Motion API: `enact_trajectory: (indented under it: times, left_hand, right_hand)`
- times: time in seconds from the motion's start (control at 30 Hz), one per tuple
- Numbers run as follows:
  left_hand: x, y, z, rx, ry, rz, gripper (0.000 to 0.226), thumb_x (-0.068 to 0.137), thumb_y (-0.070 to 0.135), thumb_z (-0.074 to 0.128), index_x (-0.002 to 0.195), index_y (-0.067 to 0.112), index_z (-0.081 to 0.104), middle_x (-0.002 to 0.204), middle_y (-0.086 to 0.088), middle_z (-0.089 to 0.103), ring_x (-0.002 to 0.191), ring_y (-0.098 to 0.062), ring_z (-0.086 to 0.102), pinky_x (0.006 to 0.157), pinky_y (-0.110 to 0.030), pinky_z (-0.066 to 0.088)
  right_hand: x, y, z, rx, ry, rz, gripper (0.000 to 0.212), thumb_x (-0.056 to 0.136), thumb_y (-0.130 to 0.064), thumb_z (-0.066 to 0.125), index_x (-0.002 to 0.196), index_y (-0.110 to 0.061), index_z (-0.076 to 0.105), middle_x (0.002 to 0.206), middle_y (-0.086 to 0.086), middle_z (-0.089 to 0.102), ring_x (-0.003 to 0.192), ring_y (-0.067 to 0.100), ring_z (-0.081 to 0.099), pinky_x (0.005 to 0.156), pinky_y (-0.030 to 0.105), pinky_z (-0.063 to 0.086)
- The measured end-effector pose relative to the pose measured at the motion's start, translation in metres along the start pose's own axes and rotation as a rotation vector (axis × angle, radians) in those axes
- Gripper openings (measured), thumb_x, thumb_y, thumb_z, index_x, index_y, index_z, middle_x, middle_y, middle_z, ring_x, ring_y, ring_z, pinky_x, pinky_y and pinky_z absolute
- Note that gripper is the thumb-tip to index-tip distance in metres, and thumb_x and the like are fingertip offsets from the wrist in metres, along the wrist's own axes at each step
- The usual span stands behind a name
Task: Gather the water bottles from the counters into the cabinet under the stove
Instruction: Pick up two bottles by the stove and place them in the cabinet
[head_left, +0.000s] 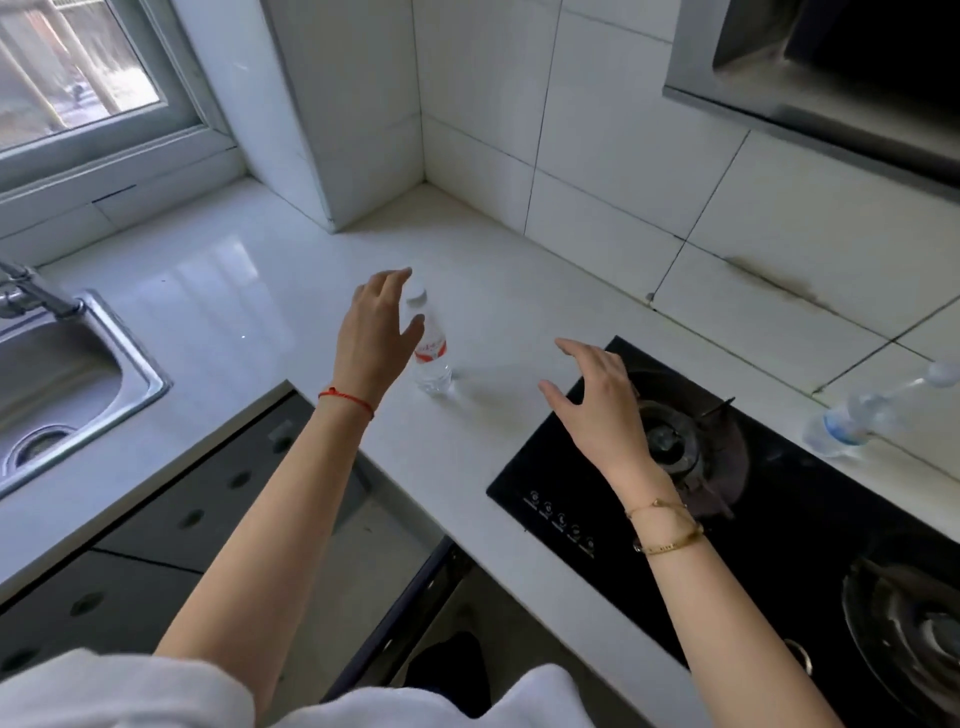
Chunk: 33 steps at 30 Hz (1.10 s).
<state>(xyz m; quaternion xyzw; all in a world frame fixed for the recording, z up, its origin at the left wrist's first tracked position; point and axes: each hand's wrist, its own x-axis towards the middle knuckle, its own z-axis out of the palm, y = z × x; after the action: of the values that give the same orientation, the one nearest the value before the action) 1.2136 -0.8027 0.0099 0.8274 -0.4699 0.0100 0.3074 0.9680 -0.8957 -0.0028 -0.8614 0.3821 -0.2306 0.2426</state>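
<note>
A clear plastic water bottle with a red label and white cap (430, 347) stands upright on the white counter (260, 322), left of the black glass gas stove (769, 519). The left hand (376, 332), fingers spread, is just beside it. The right hand (597, 400) hovers, fingers apart, over the stove's left edge. A second clear bottle with a blue label (867, 415) stands behind the stove.

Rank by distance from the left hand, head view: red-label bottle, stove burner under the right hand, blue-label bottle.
From the left hand:
1. Red-label bottle: right beside the hand, upright on the counter.
2. Stove burner: to the right, near end of the cooktop.
3. Blue-label bottle: far right, by the wall.
</note>
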Motion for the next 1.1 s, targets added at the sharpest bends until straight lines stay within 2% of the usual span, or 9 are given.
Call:
enact_trajectory:
  times: [0.13, 0.23, 0.33, 0.47, 0.63, 0.8, 0.93, 1.03, 1.1]
  left_hand:
    - [0.036, -0.015, 0.024, 0.026, -0.122, -0.034, 0.051, 0.089, 0.015, 0.065, 0.137, 0.009, 0.049, 0.136, -0.015, 0.054, 0.122, -0.035, 0.049, 0.096, -0.046, 0.050]
    - [0.047, -0.020, 0.035, 0.017, -0.196, -0.041, 0.043, 0.087, 0.009, 0.065, 0.129, 0.008, 0.057, 0.124, -0.018, 0.060, 0.115, -0.037, 0.051, 0.091, -0.045, 0.049]
    - [0.051, -0.021, 0.039, -0.035, -0.189, -0.053, 0.036, 0.084, 0.000, 0.063, 0.119, 0.008, 0.064, 0.113, -0.017, 0.063, 0.106, -0.037, 0.052, 0.084, -0.041, 0.048]
    - [0.045, -0.011, 0.045, -0.095, -0.196, 0.012, 0.033, 0.079, -0.001, 0.065, 0.109, 0.013, 0.068, 0.104, -0.012, 0.065, 0.099, -0.033, 0.054, 0.076, -0.035, 0.046]
    - [0.029, 0.029, 0.044, -0.139, -0.156, 0.129, 0.034, 0.078, -0.001, 0.068, 0.109, 0.014, 0.068, 0.103, -0.007, 0.064, 0.099, -0.028, 0.051, 0.075, -0.027, 0.036]
    - [0.015, 0.079, 0.043, -0.210, -0.196, 0.237, 0.037, 0.078, 0.000, 0.068, 0.111, 0.017, 0.068, 0.105, -0.003, 0.065, 0.097, -0.025, 0.053, 0.078, -0.028, 0.042]
    - [0.000, 0.131, 0.052, -0.248, -0.239, 0.312, 0.038, 0.078, 0.000, 0.068, 0.112, 0.018, 0.069, 0.106, -0.002, 0.066, 0.096, -0.022, 0.053, 0.077, -0.025, 0.039]
    - [-0.015, 0.171, 0.061, -0.265, -0.257, 0.360, 0.038, 0.079, 0.000, 0.066, 0.113, 0.018, 0.069, 0.108, -0.001, 0.066, 0.097, -0.022, 0.052, 0.076, -0.024, 0.037]
    - [-0.024, 0.196, 0.068, -0.279, -0.260, 0.383, 0.039, 0.079, 0.001, 0.066, 0.113, 0.019, 0.068, 0.108, -0.001, 0.066, 0.098, -0.021, 0.052, 0.077, -0.024, 0.036]
  right_hand:
    - [0.033, 0.002, 0.010, -0.007, -0.001, 0.016, 0.050, 0.091, -0.032, 0.062, 0.136, -0.016, 0.049, 0.134, 0.000, 0.055, 0.129, 0.017, 0.040, 0.109, 0.032, 0.037]
    - [0.047, 0.006, 0.016, -0.012, 0.009, 0.037, 0.050, 0.090, -0.031, 0.064, 0.135, -0.015, 0.050, 0.132, 0.001, 0.056, 0.127, 0.019, 0.041, 0.108, 0.032, 0.038]
    - [0.050, 0.011, 0.020, -0.007, 0.012, 0.073, 0.050, 0.090, -0.032, 0.063, 0.136, -0.017, 0.049, 0.133, 0.000, 0.055, 0.129, 0.017, 0.040, 0.108, 0.031, 0.037]
    - [0.045, 0.021, 0.018, -0.017, 0.022, 0.107, 0.051, 0.091, -0.033, 0.062, 0.137, -0.017, 0.048, 0.135, 0.000, 0.054, 0.130, 0.017, 0.039, 0.109, 0.032, 0.037]
    - [0.026, 0.040, 0.001, -0.036, 0.081, 0.171, 0.052, 0.091, -0.033, 0.062, 0.138, -0.016, 0.048, 0.136, 0.001, 0.053, 0.132, 0.018, 0.039, 0.109, 0.031, 0.035]
    - [-0.006, 0.070, -0.034, -0.083, 0.189, 0.232, 0.050, 0.091, -0.031, 0.063, 0.136, -0.015, 0.050, 0.135, 0.000, 0.055, 0.130, 0.017, 0.042, 0.111, 0.032, 0.037]
    - [-0.034, 0.102, -0.074, -0.137, 0.275, 0.303, 0.049, 0.091, -0.034, 0.062, 0.135, -0.018, 0.050, 0.134, -0.001, 0.056, 0.128, 0.017, 0.043, 0.108, 0.030, 0.038]
    - [-0.053, 0.127, -0.108, -0.157, 0.342, 0.321, 0.048, 0.091, -0.032, 0.062, 0.135, -0.015, 0.050, 0.133, 0.001, 0.056, 0.128, 0.019, 0.044, 0.106, 0.025, 0.033]
    - [-0.063, 0.145, -0.131, -0.182, 0.382, 0.329, 0.047, 0.092, -0.029, 0.062, 0.135, -0.013, 0.050, 0.133, 0.003, 0.055, 0.128, 0.021, 0.045, 0.107, 0.028, 0.034]
